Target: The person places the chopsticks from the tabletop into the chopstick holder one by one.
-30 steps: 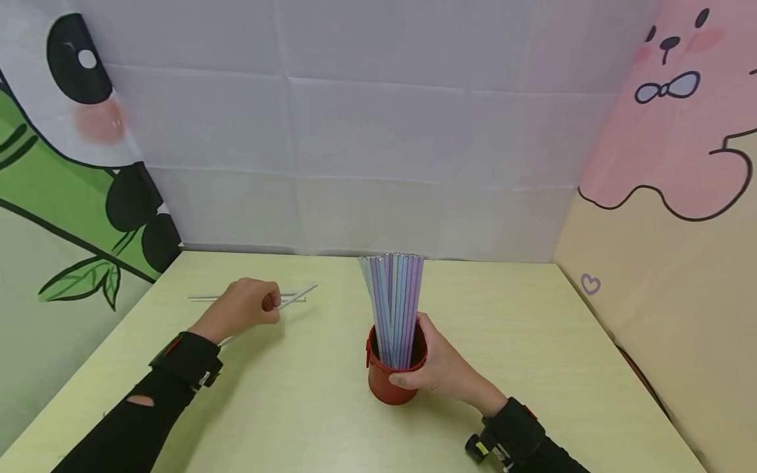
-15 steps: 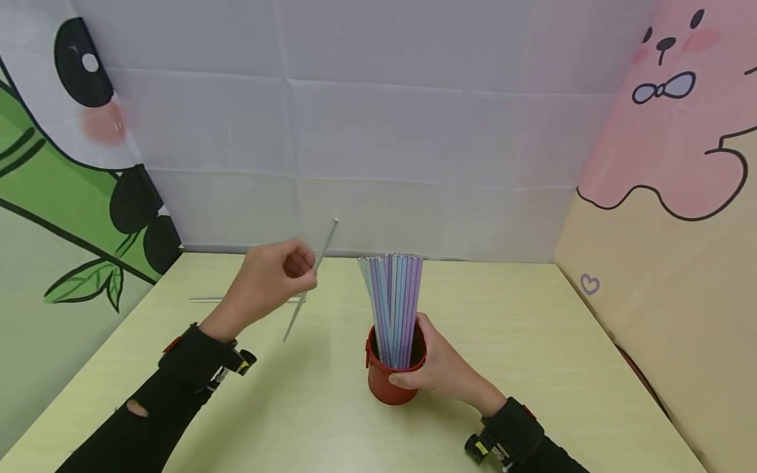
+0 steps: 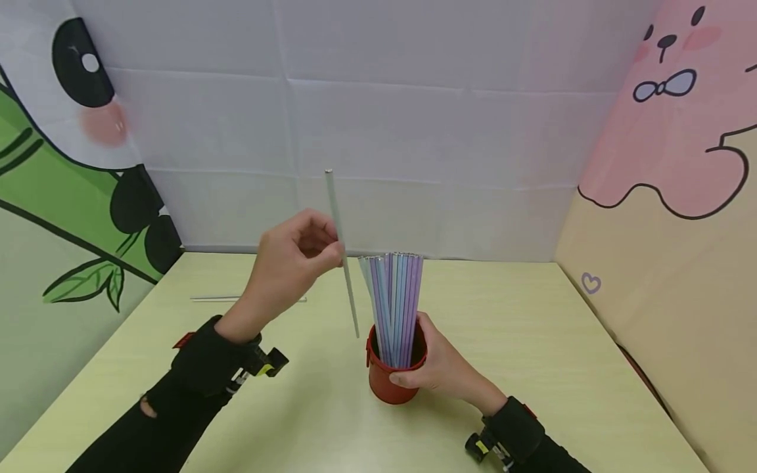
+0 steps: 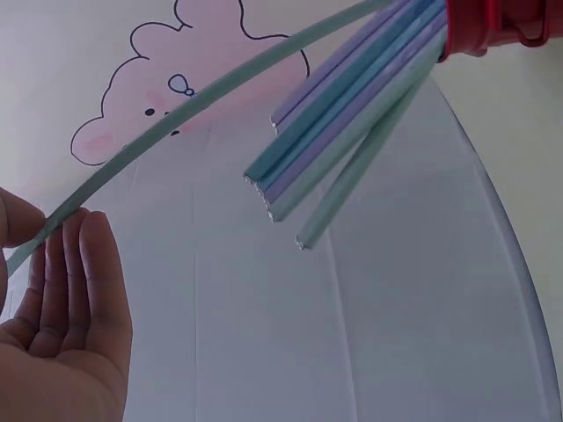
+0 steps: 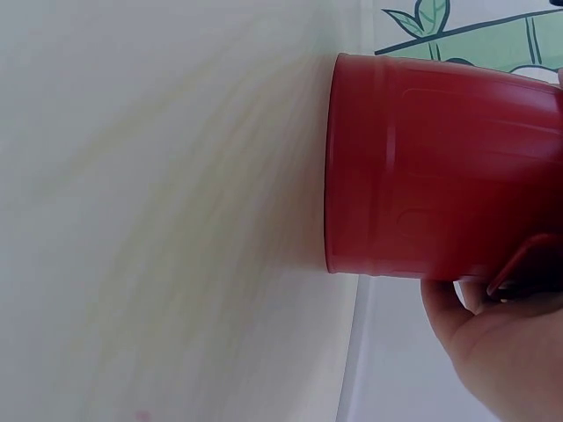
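Between thumb and fingers, my left hand [image 3: 292, 263] pinches a pale green straw [image 3: 332, 200]. The straw stands nearly upright, its lower end beside the rim of a small red bucket [image 3: 390, 389]. In the left wrist view the same straw [image 4: 185, 110] runs from the left fingertips towards the bucket [image 4: 497, 25]. Blue, purple and pale green straws [image 3: 395, 302] fill the bucket in a tight bundle and lean slightly left. My right hand [image 3: 446, 368] grips the bucket from its right side, thumb across the front; in the right wrist view the bucket's wall [image 5: 440, 167] hides much of that hand.
A couple of pale straws [image 3: 214, 299] lie on the light wooden table [image 3: 532, 341], behind my left wrist and partly covered by it. A white cloth backdrop [image 3: 378, 131] stands at the table's back edge, with cartoon-printed panels on both sides.
My left hand has lifted the straw off the table, carried it right towards the bucket and turned it from slanted to nearly upright. The right hand and bucket have stayed put.
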`<state>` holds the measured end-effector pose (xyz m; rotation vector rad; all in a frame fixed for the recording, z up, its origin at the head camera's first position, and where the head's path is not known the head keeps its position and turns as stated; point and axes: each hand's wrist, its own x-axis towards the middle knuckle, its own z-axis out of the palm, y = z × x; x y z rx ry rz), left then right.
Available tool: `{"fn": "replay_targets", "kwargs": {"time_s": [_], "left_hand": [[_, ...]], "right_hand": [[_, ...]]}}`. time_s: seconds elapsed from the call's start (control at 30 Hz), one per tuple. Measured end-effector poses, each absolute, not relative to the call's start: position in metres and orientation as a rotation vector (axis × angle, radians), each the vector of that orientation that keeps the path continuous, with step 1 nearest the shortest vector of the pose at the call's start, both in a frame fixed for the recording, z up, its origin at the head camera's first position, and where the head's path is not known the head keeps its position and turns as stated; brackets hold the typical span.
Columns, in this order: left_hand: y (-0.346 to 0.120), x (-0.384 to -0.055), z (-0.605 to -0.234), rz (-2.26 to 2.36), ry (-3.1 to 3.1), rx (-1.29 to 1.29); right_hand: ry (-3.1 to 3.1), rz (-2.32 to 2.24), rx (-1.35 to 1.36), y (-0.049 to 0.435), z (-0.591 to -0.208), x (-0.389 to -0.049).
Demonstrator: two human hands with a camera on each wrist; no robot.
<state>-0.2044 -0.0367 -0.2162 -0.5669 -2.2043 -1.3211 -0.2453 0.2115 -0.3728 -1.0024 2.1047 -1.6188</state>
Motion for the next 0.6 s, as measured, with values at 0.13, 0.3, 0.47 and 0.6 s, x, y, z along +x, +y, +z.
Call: {"fn": "replay_targets", "kwargs": {"time_s": [0.13,0.3,0.47,0.6], "left_hand": [[-0.024,-0.203,-0.212,-1.357,-2.186,-0.614],[-0.016,-0.208,-0.22,-1.328,-2.218,-0.627],[-0.017,-0.223,-0.241,-1.296,-2.246,-0.641],[-0.024,-0.239,-0.263,-1.283,-2.278,-0.645]], "right_hand": [[2.095,-1.636,-1.029,0.211,-0.372,-0.244],[2.092,-1.642,-1.013,0.21,-0.373,-0.245],[2.111,-1.612,-0.986,0.209,-0.371,-0.245],[2.111,-1.602,-0.981,0.208,-0.371,-0.246]]}}
